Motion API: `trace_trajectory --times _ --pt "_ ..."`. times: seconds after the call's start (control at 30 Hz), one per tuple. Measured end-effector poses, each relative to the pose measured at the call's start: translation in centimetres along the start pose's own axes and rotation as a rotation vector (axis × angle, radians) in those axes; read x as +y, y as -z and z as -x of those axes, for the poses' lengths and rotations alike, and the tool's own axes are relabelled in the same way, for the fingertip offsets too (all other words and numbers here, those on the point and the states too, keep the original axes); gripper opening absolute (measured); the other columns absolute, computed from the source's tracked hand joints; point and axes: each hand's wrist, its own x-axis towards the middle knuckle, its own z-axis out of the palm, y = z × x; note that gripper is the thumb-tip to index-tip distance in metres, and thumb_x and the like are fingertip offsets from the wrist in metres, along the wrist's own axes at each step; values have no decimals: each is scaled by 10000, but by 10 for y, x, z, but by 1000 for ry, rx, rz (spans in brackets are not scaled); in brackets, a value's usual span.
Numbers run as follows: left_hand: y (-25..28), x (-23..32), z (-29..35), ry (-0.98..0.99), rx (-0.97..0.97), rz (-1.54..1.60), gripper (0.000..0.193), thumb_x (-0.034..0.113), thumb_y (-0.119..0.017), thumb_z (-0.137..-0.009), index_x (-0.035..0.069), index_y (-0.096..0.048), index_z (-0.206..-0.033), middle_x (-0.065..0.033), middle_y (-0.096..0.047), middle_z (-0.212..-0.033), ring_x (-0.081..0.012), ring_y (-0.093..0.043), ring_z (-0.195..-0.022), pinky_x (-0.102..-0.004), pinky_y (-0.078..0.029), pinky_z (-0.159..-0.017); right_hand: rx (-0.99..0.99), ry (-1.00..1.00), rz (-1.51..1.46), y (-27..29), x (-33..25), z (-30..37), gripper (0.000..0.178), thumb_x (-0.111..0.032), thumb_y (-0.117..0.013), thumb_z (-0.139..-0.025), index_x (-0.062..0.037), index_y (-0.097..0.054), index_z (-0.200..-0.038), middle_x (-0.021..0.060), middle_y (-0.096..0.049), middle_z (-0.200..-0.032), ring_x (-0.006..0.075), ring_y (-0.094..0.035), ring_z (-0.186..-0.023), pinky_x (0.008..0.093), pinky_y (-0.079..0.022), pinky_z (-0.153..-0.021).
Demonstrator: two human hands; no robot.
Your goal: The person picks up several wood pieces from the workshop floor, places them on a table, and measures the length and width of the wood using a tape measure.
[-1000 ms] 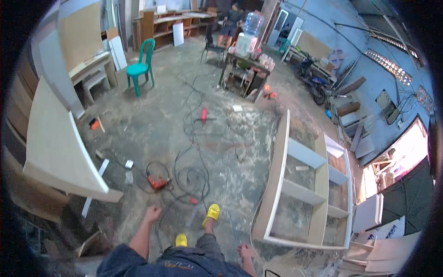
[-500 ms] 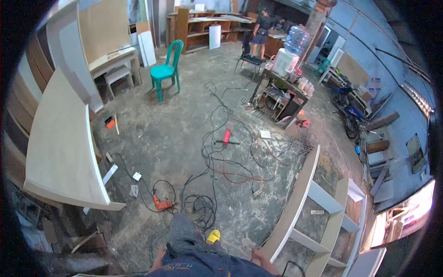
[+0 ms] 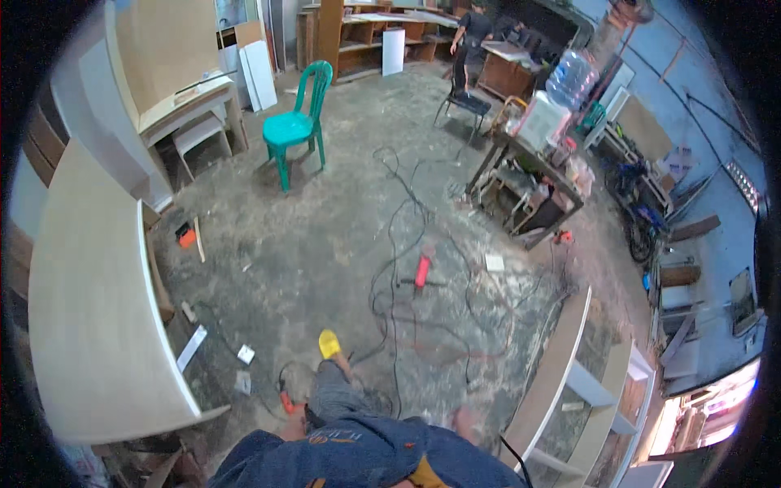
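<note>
My left hand (image 3: 296,416) hangs beside my left leg, blurred and partly covered by my sleeve. In the picture it overlaps the orange power drill (image 3: 286,401) with its black cord on the floor; whether they touch I cannot tell. My right hand (image 3: 466,423) is low on the other side of my body, smeared by motion, with concrete floor behind it and the pale shelf frame (image 3: 553,382) to its right. The fingers of both hands are too unclear to read. A yellow shoe (image 3: 329,343) shows on my foot ahead of my grey trouser leg.
Black cords (image 3: 396,268) trail across the concrete floor around a red angle grinder (image 3: 422,271). A large pale panel (image 3: 98,301) stands at left. Farther off are a green plastic chair (image 3: 290,128), a cluttered workbench (image 3: 533,179) with a water dispenser, and another person (image 3: 472,32).
The view has shifted and my body fills more of the lower edge. My yellow-shod foot is farther forward and left. My right hand has moved away from the shelf frame's edge.
</note>
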Motion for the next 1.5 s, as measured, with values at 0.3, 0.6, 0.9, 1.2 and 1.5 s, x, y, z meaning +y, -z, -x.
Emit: trace_trajectory --times 0.3,0.6,0.9,1.2,1.5 --pt "290 296 -13 -320 617 161 244 213 -584 -926 -14 -633 -852 -96 -654 -804 -181 -635 -692 -326 -521 -638 -470 -107 -322 58 -313 -109 361 -332 -593 -843 -4 -717 -930 184 -713 -940 321 -688 -888 421 -532 -784" --pt "318 325 -185 -300 682 79 247 197 -538 -795 26 -708 -739 -133 -686 -729 -251 -669 -674 -444 -515 -638 -287 204 -279 3 -448 -432 371 -374 -600 -874 -37 -733 -953 119 -723 -824 211 -693 -733 357 -543 -673" --pt "313 629 -281 -60 -52 76 284 268 -628 -886 55 -694 -1061 -70 -705 -878 -146 -641 -729 -309 -513 -650 -675 353 -88 1 -637 -594 327 -348 -618 -876 -84 -725 -1036 79 -724 -853 184 -679 -738 330 -541 -711" --pt "457 843 -440 -235 547 288 293 268 -561 -858 20 -713 -823 -69 -690 -715 -179 -646 -660 -363 -488 -603 -100 -3 -330 102 -613 -840 313 -279 -617 -871 -6 -713 -988 100 -721 -842 195 -686 -665 335 -541 -595" --pt "510 968 -567 -10 84 60 379 372 -507 -922 70 -701 -1044 -90 -691 -874 -225 -629 -798 -394 -491 -707 -413 613 537 51 -692 -944 305 -294 -623 -864 -8 -728 -882 121 -716 -792 202 -676 -656 335 -544 -597"
